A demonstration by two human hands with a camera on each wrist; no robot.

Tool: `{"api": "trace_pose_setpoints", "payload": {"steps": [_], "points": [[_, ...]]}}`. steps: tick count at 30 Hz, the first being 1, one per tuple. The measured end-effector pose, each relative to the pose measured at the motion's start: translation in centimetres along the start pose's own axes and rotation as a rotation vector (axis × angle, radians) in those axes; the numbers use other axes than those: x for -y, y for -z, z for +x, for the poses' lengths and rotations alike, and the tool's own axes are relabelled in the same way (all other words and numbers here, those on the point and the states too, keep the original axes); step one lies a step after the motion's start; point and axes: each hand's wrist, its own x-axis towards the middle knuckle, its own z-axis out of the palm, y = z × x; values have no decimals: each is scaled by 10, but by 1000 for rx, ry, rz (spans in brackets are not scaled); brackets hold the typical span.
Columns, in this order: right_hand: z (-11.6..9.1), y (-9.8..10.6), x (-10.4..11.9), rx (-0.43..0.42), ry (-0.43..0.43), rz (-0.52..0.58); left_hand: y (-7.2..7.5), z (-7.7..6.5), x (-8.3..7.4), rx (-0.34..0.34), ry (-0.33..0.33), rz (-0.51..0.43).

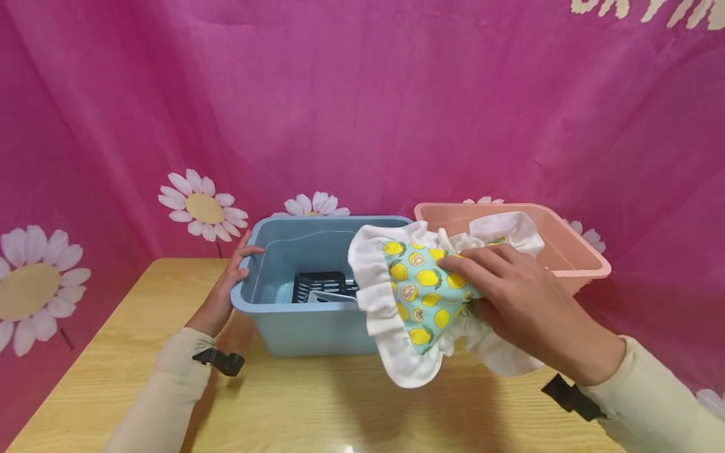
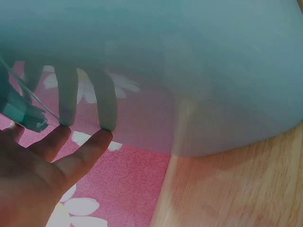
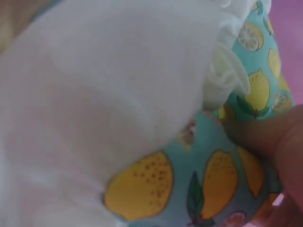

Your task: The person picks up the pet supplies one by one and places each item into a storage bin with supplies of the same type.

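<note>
In the head view my left hand grips the left rim of a blue plastic bin, two digits lying over the edge. The left wrist view shows other fingers spread against its outer wall. My right hand pinches a lemon-print cloth piece with white ruffled edges, held up in front of the bin's right end. Up close, the right wrist view shows its bunched lemon fabric. Inside the bin lie a black slotted scoop and a pale grey tool, both partly hidden.
A pink plastic bin stands at the right, behind the right hand and cloth, which hide part of it. Both bins are on a wooden table. A magenta curtain with white daisies hangs close behind.
</note>
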Motion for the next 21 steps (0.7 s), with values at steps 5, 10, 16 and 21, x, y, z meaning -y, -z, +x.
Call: {"api": "trace_pose_setpoints", "payload": {"steps": [5,10,16,21], "points": [[1,2,-37,16,-6,-36,1,-1,1,-4,-1,6],[4,2,-69,52,-78,-27,0,-1,2,-7,-9,13],[3,-7,-99,28,-147,34,1,-3,1,-6,0,14],[2,-19,-122,-64,-115,-36,1,-3,0,3,4,15]]}}
